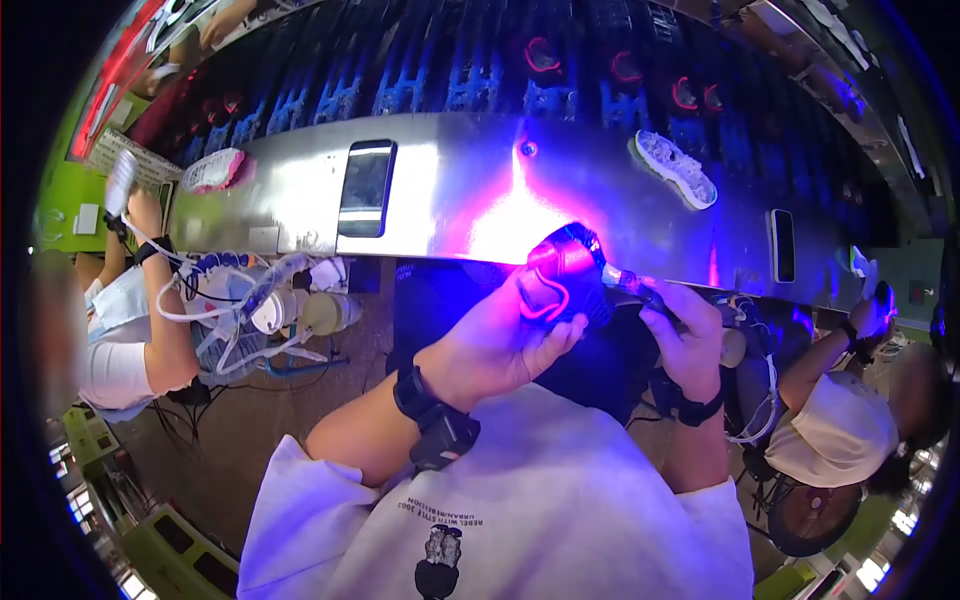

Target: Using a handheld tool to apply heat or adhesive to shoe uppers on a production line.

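Both hands hold a dark shoe upper [567, 268] just below the steel conveyor [450, 190], the left hand [500, 335] closed under it to steady it, the right hand [685, 330] gripping a thin tool [630, 283] at its edge, though purple glare hides the contact point

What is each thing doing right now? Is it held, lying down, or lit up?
shoe: held up in the left hand, lit pink and blue.
brush tool: gripped in the right hand, tip against the shoe.
white sole: lying flat on the metal bench.
phone: lying flat, screen dark.
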The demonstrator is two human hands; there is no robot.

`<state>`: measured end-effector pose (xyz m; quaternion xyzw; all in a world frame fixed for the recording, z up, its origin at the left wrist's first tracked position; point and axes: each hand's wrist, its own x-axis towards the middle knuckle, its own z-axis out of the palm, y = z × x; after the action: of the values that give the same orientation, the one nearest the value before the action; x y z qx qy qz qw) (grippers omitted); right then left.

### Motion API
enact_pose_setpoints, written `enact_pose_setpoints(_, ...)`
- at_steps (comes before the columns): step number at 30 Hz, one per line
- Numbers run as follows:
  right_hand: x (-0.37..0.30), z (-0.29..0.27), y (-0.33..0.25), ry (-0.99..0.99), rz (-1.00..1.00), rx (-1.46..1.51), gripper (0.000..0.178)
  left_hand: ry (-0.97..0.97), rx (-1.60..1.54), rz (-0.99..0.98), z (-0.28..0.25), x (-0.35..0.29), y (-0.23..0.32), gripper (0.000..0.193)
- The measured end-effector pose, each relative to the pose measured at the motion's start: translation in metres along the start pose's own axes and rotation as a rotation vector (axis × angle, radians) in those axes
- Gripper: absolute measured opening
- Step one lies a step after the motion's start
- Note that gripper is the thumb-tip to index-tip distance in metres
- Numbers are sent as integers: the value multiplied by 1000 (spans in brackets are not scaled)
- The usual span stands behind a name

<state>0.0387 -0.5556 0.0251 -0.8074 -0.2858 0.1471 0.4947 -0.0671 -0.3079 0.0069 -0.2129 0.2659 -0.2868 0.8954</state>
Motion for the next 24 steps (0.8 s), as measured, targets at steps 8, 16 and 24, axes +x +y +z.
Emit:
enact_pose_setpoints(8, 17, 9, -1, -17, 267, 182, 44, -25, 938, 503, 52, 13, 22, 39)
enact_pose_setpoints(16, 28, 36, -3, -5, 115, 27, 46, 380, 1508, 913, 132, -43, 158, 40)
enact_pose_setpoints(24, 15, 3, 20, 371, 517, 133, 42, 1398, 1851, 1629, 159, -199, 397, 66)
